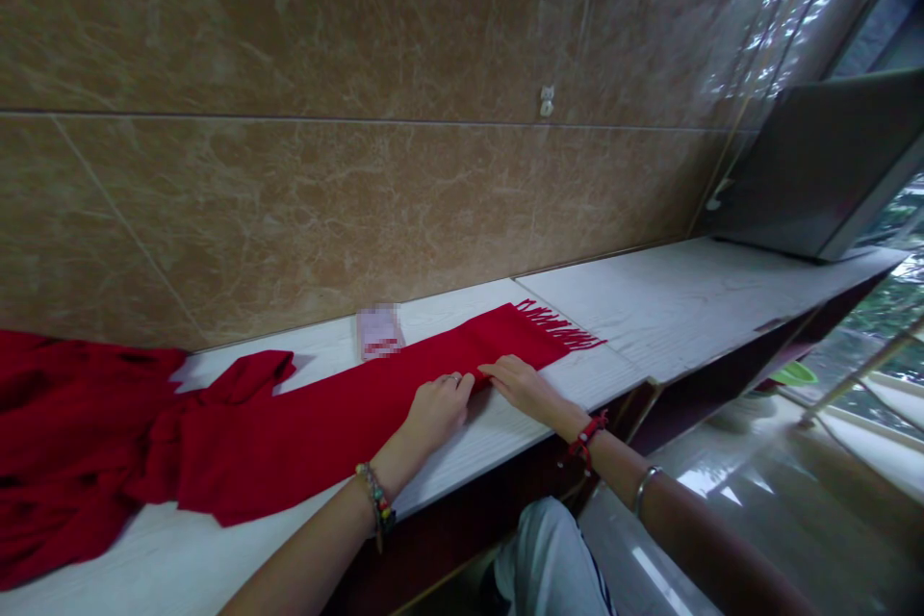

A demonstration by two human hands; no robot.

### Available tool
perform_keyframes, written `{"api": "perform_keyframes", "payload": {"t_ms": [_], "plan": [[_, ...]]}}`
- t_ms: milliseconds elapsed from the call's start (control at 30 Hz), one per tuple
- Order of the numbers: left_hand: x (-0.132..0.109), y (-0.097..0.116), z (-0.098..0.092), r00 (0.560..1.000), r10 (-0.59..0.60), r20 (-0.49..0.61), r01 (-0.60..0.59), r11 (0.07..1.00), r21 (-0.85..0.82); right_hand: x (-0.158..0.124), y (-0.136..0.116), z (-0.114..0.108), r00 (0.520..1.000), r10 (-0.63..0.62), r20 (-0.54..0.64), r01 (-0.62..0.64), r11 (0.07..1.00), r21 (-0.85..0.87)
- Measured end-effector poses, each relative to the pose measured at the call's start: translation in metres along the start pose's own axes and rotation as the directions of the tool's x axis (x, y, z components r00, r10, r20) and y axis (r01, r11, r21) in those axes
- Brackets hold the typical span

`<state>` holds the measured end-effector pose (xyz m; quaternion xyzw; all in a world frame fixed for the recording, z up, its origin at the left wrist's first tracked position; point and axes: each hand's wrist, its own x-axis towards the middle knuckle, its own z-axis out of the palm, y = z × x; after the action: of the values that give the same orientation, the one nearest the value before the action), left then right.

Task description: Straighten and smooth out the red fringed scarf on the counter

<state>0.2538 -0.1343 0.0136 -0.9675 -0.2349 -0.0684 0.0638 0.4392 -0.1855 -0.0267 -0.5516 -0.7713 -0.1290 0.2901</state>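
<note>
A red scarf [346, 414] lies stretched along the white counter, its fringed end toward the right and its other end bunched up at the left. My left hand [440, 407] pinches the scarf's near edge, fingers pressed together. Just to the right, my right hand [521, 383] is closed on the same edge, thumb and fingertips almost meeting those of the left. Beaded and red string bracelets circle my wrists. Behind the scarf, touching or close to its far edge, sits a small pale, blurred-out packet [379, 331].
Brown marble-look tiles [324, 202] rise behind the white counter [650, 298]. A large grey box-like object [801, 173] stands at the counter's far right. Open shelves [693, 395] lie below. A green basin [794, 372] is near the floor by the window railing.
</note>
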Motion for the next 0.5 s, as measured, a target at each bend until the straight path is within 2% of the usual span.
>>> {"api": "perform_keyframes", "payload": {"t_ms": [200, 367, 500], "plan": [[0.0064, -0.0009, 0.0055, 0.999, -0.041, -0.004, 0.041, 0.997, -0.067, -0.0007, 0.0018, 0.0005, 0.997, 0.018, -0.069, -0.017, 1.000, 0.010], [0.0051, -0.0033, 0.0057, 0.996, -0.086, -0.036, 0.083, 0.993, -0.083, 0.0031, -0.0041, -0.0040, 0.998, -0.068, 0.016, 0.069, 0.997, -0.035], [0.0056, -0.0044, 0.0060, 0.997, -0.079, -0.022, 0.076, 0.990, -0.120, 0.0047, -0.0070, -0.0060, 0.994, -0.090, 0.065, 0.098, 0.987, -0.127]]}}
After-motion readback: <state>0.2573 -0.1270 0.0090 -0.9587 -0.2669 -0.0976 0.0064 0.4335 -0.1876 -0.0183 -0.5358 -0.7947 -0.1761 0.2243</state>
